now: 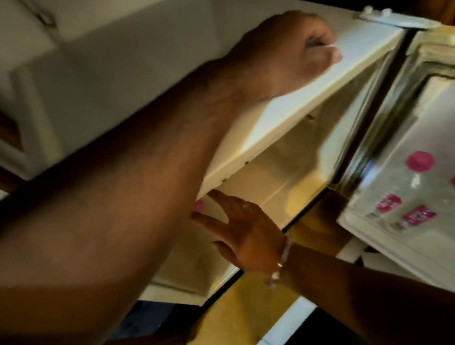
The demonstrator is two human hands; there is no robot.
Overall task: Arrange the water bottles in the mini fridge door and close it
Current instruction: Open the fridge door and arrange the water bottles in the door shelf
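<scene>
Left arm: your forearm crosses the view from the lower left up toward the top of the fridge.
Left hand (290,50): your grip is clenched, fingers curled under, resting on the white top of the mini fridge (284,118) near its front edge; you can't tell whether anything is inside the fist.
Fridge opening: the lit cavity sits below the top edge, pale yellow inside, blurred.
Pink cap (198,206): a small pink spot shows inside the opening, just left of your right fingertips; it looks like a bottle cap, but the rest is hidden behind your left arm.
Right hand (242,231): your grip is released, fingers spread and reaching into the opening, holding nothing.
Bracelet (279,260): a thin light band sits on your right wrist.
Hinge (396,20): a white bracket at the fridge's upper right corner.
Door (379,111): swung open to the right, its dark seal facing you.
Water bottles (423,184): two clear bottles with pink caps and pink labels stand side by side in the door shelf at the far right.
</scene>
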